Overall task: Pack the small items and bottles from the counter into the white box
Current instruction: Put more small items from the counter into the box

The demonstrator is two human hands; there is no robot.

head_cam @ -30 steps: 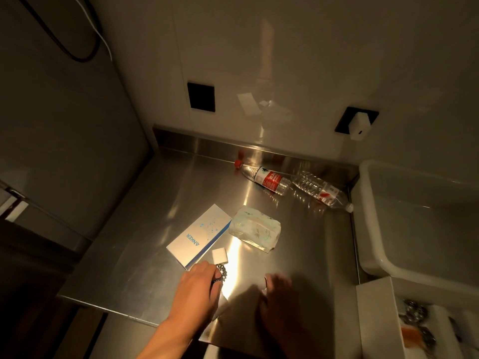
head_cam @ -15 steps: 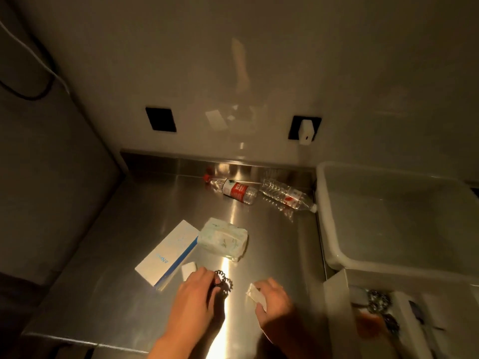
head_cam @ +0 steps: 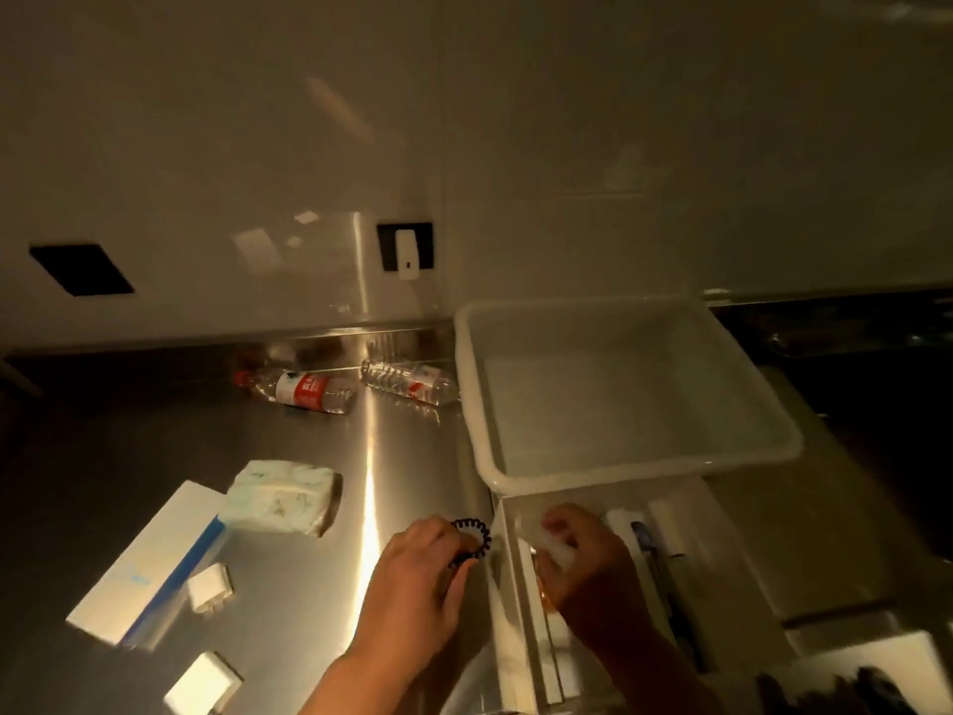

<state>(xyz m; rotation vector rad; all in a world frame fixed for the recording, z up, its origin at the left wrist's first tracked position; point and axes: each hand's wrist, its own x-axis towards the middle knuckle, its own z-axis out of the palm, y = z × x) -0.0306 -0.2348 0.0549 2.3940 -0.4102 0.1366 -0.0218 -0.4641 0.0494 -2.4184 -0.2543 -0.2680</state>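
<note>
**Hair tie could snag on box wall**

While I carry the coiled hair tie (head_cam: pixel 470 541) pinched in left hand (head_cam: pixel 412 585) just beside white box (head_cam: pixel 508 585), right hand (head_cam: pixel 582 570) closed on small white item (head_cam: pixel 559 554) over it. Bottles (head_cam: pixel 304 392) stay far back; coil may catch rim.

Dim kitchen corner, steel worktop (head_cam: pixel 154 441) with raised back edge, glossy wall panels (head_cam: pixel 515 147), wall sockets (head_cam: pixel 405 246), white plastic basin (head_cam: pixel 619 394)

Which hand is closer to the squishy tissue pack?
Left. The left hand is on the counter, to the right of the tissue pack, holding a coiled hair tie. The right hand is farther right, over the white box.
</note>
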